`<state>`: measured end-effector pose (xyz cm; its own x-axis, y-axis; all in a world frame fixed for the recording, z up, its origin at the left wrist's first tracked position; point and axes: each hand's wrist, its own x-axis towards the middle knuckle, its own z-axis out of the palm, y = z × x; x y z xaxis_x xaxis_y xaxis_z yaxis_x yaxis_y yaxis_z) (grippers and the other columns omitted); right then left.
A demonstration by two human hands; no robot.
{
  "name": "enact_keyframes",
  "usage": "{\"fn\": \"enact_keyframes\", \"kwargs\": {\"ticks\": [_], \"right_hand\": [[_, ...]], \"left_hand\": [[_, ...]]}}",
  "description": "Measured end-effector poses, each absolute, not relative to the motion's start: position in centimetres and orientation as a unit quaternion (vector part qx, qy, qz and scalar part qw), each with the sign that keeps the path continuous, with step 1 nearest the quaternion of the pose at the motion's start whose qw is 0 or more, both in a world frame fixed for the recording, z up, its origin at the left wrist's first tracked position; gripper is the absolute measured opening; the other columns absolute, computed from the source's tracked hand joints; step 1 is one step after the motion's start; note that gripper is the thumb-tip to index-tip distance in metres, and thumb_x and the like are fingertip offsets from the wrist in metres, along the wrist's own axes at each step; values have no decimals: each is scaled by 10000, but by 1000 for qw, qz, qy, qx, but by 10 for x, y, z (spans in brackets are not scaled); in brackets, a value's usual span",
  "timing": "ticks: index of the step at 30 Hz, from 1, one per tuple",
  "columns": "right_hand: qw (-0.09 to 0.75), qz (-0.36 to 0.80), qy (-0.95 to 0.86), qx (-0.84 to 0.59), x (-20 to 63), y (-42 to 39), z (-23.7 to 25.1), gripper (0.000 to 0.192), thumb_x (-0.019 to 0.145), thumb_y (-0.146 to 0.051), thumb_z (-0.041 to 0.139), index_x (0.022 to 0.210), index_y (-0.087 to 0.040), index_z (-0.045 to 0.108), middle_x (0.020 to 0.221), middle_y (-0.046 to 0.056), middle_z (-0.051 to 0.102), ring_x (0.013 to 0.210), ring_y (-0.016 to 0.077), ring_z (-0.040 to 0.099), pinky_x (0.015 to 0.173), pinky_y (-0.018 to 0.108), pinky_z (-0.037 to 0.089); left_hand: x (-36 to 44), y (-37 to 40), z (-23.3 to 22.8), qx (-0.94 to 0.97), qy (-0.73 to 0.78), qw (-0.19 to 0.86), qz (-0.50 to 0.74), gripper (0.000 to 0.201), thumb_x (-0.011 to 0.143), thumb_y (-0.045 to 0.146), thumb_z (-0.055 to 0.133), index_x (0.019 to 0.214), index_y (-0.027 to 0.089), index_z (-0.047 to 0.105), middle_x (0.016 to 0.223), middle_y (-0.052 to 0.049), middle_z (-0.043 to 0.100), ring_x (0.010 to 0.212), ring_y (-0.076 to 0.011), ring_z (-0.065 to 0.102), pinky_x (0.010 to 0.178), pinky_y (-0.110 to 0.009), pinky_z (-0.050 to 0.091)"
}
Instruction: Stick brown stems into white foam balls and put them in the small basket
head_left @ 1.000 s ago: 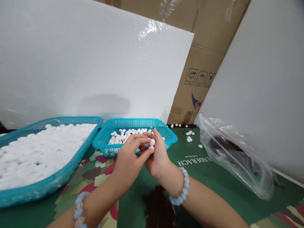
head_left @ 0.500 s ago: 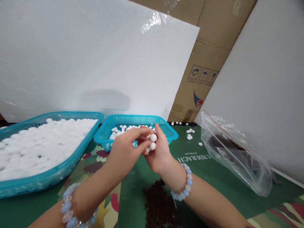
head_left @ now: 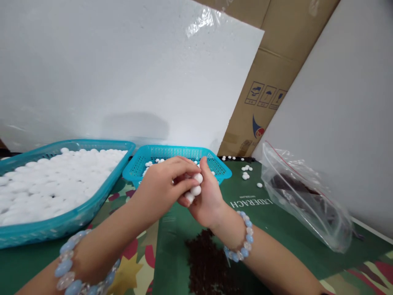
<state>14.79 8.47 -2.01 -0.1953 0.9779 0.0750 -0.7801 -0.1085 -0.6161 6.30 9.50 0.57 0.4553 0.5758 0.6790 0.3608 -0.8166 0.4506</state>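
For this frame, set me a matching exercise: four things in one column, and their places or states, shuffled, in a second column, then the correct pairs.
Things:
1. large blue tray
2. small blue basket
3. clear plastic bag
4. dark brown pile

Places or states:
A. lying on its side at the right, dark contents inside
B. on the mat between the two forearms
C. at the far left, heaped with white balls
D. behind the hands, a sparse layer of white balls inside

Pairs: 1-C, 2-D, 3-A, 4-B

The left hand and right hand meet over a few white balls.
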Motion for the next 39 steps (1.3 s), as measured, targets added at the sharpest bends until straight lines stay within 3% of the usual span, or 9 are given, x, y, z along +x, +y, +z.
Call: {"fn": "enact_keyframes", "kwargs": {"ticks": [7,12,15,18,30,39], "right_hand": [[633,706,-232,-217,146,80,-16,399,726,-443,274,475,-170,422,314,-72,373,229,25,329,217,111,207],[666,661,-224,-262,146,80,-15,374,721,-397,321,430,-166,367,280,-78,348,214,24,308,212,113,196],[686,630,-236,-278,146,82,-16,366,727,-359,328,419,-165,363,267,-79,333,208,24,277,209,115,184],[711,581,-251,-307,146,83,-17,359,724,-334,345,410,-161,363,274,-80,320,222,21,263,213,114,180],[736,490,-294,-363,149,91,-19,383,713,-315,365,365,-164,312,267,-88,265,221,16,223,216,128,166],[753,461,-303,-358,153,93,-20,437,720,-343,334,324,-163,288,271,-78,260,229,12,242,245,142,180]], "left_hand": [[61,98,3,850,238,166,439,113,575,205,444,560,226,554,599,17,532,583,-112,493,542,-205,388],[63,100,-1,821,229,304,425,79,600,207,440,575,205,515,613,10,509,545,-112,503,472,-205,403],[65,101,-4,781,229,404,417,50,608,207,453,586,192,496,512,34,481,406,-79,468,381,-182,389],[67,102,-6,741,226,469,425,41,616,199,456,590,183,484,468,42,488,404,-78,474,385,-175,402],[75,106,-15,685,226,502,478,25,599,191,489,587,177,506,498,55,512,441,-66,481,420,-161,412],[72,105,-12,742,215,454,443,109,620,138,475,677,206,538,619,40,547,571,-78,509,537,-162,426]]}}
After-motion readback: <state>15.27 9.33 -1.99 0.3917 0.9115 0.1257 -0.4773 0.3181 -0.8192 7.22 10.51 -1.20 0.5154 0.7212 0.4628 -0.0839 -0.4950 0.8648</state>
